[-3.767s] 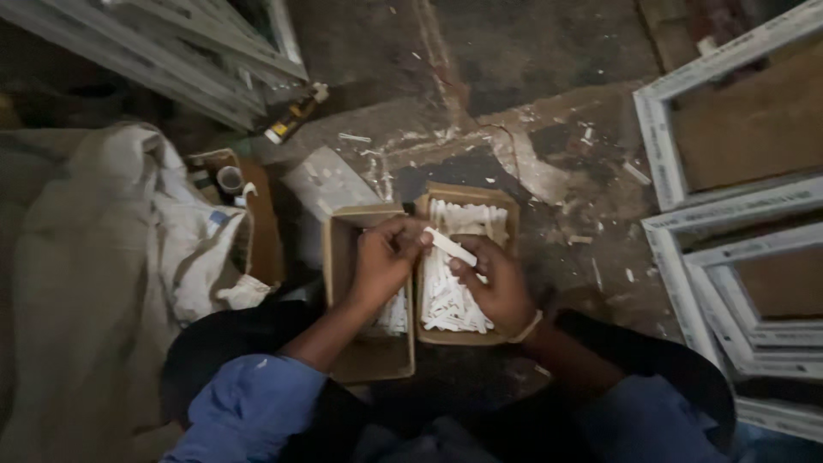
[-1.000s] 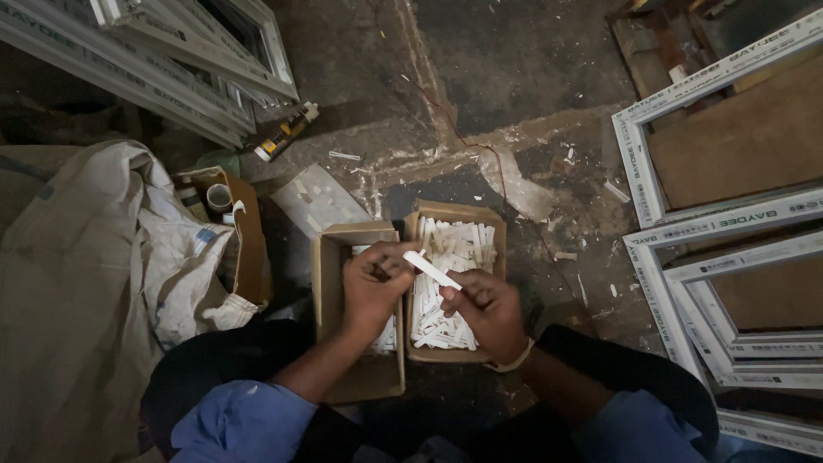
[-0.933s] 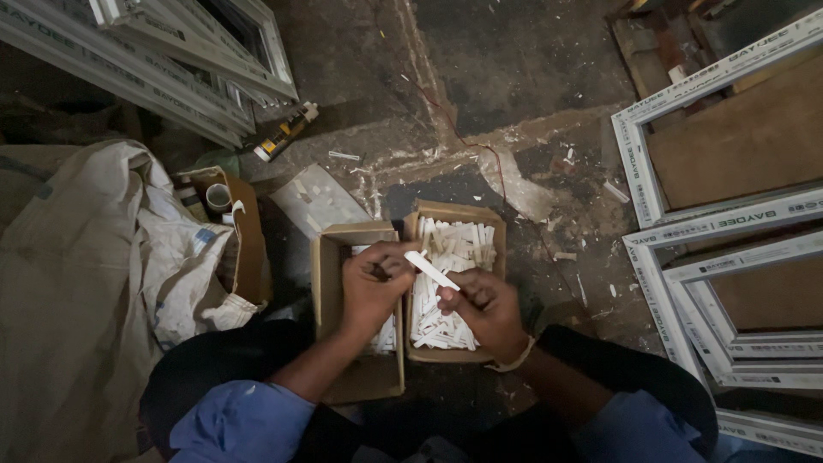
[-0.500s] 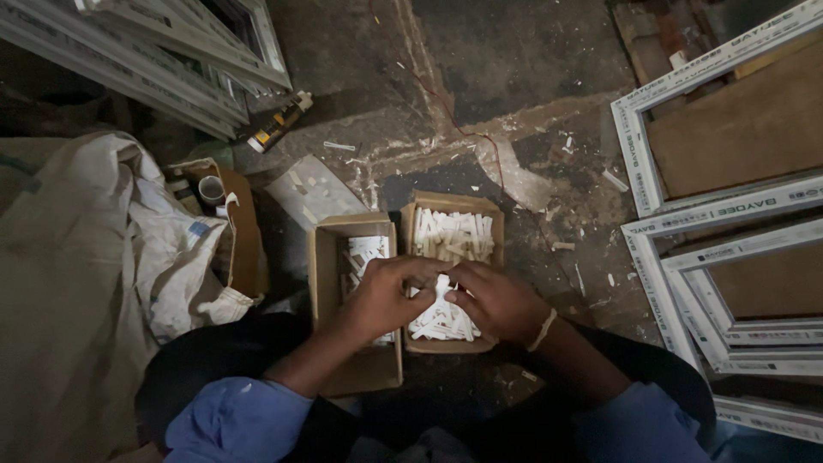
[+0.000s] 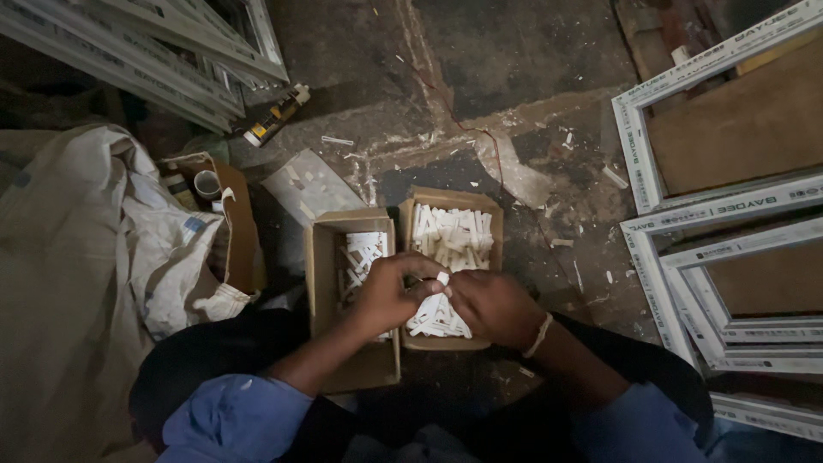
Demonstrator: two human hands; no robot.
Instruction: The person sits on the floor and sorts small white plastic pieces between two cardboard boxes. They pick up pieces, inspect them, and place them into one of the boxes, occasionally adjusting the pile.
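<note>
Two open cardboard boxes sit side by side on the dusty floor in front of me. The right box (image 5: 452,201) is full of small white plastic pieces (image 5: 452,236); the left box (image 5: 324,257) holds a few of them near its far end. My left hand (image 5: 390,293) and my right hand (image 5: 490,307) meet above the gap between the boxes. Both pinch one small white piece (image 5: 442,279), whose tip shows between the fingers.
White window frames (image 5: 711,214) lie stacked on the right, and more lean at the top left (image 5: 171,51). A large pale sack (image 5: 77,257) fills the left side beside a brown box holding tape rolls (image 5: 208,184). A sealant tube (image 5: 273,116) lies on the floor.
The long white piece held out between my hands a second ago is now drawn in and mostly covered. My hands have closed together over the boxes.
</note>
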